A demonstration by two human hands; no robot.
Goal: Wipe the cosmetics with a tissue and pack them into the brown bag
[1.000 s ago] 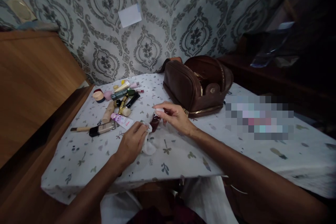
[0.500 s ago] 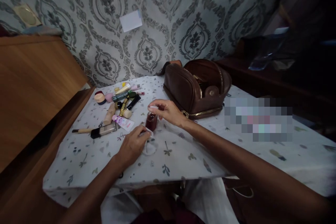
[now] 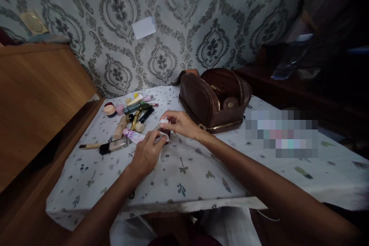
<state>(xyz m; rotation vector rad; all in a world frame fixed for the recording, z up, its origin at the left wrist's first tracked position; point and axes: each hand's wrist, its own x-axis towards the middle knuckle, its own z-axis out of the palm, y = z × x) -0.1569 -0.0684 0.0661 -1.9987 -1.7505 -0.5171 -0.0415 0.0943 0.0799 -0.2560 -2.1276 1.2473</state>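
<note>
A small dark-red bottle (image 3: 165, 132) with a white top stands on the patterned tablecloth, partly hidden by my fingers. At its white top, the thumb and fingers of my right hand (image 3: 180, 125) are closed. My left hand (image 3: 147, 152) pinches a thin, whitish, crumpled piece (image 3: 163, 138) against the near side of the bottle; its kind is not clear. Just left of the bottle lies a white and purple tube (image 3: 133, 135), its near end covered by my left hand.
Behind my right hand stands an open brown leather bag (image 3: 198, 100). Several cosmetics lie at the left, among them a foundation bottle (image 3: 117, 146), a brush (image 3: 90, 146) and a beige tube (image 3: 120, 127). A wooden cabinet (image 3: 43, 103) borders the table; a blurred-out patch covers the right side.
My left hand has moved up and in with the whitish piece, from in front of the bottle to against it. My right hand stays at the bottle's top.
</note>
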